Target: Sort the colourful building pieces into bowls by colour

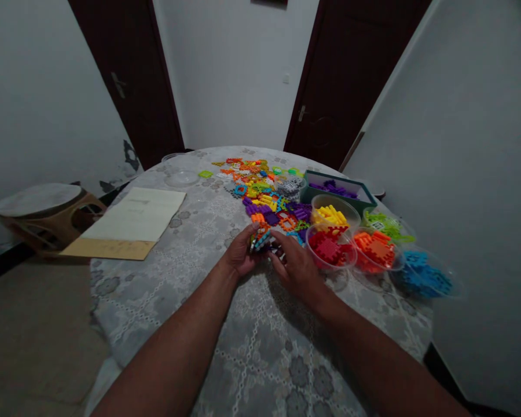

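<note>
A small cluster of coloured plastic building pieces (pixel 263 240), with blue and orange parts, is between my two hands above the patterned tablecloth. My left hand (pixel 244 252) is closed around its left side. From the right, the fingers of my right hand (pixel 293 260) curl against the same cluster. My fingers hide much of it, so its exact shape does not show. Just beyond the hands lies a loose pile of building pieces (pixel 271 218) in purple, orange, yellow and blue. Close by my right hand stands a clear bowl (pixel 332 265) of red pieces.
Clear bowls of yellow (pixel 330 215), orange (pixel 375 250), blue (pixel 421 275) and green pieces (pixel 386 225) stand at the right. Behind them is a dark green box (pixel 369 196) with purple pieces. An open paper folder (pixel 132 214) lies left; a stool (pixel 39 202) stands beside the table.
</note>
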Demonstrator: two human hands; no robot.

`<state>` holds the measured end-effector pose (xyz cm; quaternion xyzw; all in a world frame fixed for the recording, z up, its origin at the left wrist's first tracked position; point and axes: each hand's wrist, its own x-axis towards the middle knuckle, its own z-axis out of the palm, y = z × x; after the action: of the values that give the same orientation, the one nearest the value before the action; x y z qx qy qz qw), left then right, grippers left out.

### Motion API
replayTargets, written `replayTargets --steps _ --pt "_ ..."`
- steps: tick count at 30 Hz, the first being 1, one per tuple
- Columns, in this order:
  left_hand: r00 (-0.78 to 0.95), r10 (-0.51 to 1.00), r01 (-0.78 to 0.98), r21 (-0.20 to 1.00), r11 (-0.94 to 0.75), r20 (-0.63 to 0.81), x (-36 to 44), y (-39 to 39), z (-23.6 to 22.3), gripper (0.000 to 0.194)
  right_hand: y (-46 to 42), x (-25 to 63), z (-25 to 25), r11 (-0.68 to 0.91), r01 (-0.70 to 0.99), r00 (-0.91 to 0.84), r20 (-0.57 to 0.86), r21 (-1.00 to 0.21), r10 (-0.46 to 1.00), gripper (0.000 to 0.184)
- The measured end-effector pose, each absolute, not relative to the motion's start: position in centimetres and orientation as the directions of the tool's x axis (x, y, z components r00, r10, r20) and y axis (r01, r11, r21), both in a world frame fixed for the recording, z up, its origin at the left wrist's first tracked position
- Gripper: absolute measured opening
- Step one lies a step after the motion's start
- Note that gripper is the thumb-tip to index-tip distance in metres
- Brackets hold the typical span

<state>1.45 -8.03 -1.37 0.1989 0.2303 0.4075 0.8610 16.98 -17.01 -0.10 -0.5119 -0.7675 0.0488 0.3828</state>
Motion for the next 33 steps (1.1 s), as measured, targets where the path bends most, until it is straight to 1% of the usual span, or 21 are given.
replayTargets --steps 2,7,11,14,17,20,25,27,29,31,33 --pt "0.563 0.792 -0.608 0.532 0.590 -0.235 1.4 -8.0 -1.5 0.023 -17.1 17.0 -0.4 0.474 0.737 -0.165 0.552 -0.481 0.818 0.056" --pt "0.551 0.794 -0.606 0.532 0.591 -0.255 1.2 -8.0 -1.6 0.021 -17.6 17.1 -0.1 0.478 0.703 -0.134 0.562 -0.527 0.816 0.050" --pt "0.533 0.802 -0.583 0.570 0.579 -0.270 0.9 -7.7 -2.0 0.021 -17.9 17.2 0.1 0.483 0.705 -0.137 0.568 -0.519 0.812 0.047" --pt "0.575 0.765 -0.523 0.588 0.617 -0.291 0.7 -7.4 -2.2 0.027 -17.9 17.3 0.1 0.497 0.706 -0.158 0.572 -0.504 0.805 0.038" --pt "0.594 0.748 -0.504 0.587 0.633 -0.297 0.6 -7.3 -2.1 0.028 -17.8 17.4 0.5 0.499 0.706 -0.170 0.563 -0.504 0.809 0.025" --pt "0.568 0.763 -0.519 0.586 0.622 -0.308 0.7 -7.3 -1.9 0.025 -18.2 17.5 1.7 0.476 0.723 -0.157 0.553 -0.500 0.818 0.017" --pt "0.469 0.813 -0.541 0.615 0.574 -0.346 1.0 -7.5 -1.8 0.030 -19.7 19.1 5.8 0.404 0.753 -0.140 0.473 -0.519 0.870 0.015" --pt "0.457 0.819 -0.542 0.621 0.566 -0.347 1.1 -7.6 -1.8 0.033 -19.4 20.7 7.8 0.365 0.796 -0.138 0.441 -0.483 0.887 0.014" --pt "0.463 0.818 -0.540 0.624 0.565 -0.340 1.2 -7.6 -1.8 0.036 -18.0 23.0 9.7 0.328 0.847 -0.130 0.435 -0.418 0.891 0.014" --pt "0.477 0.815 -0.535 0.628 0.566 -0.329 1.3 -7.6 -1.8 0.039 -15.5 26.0 11.3 0.271 0.901 -0.092 0.461 -0.340 0.883 0.015" --pt "0.484 0.812 -0.535 0.625 0.569 -0.326 1.4 -7.6 -1.9 0.039 -12.2 29.3 12.6 0.147 0.956 0.012 0.532 -0.255 0.846 0.016"
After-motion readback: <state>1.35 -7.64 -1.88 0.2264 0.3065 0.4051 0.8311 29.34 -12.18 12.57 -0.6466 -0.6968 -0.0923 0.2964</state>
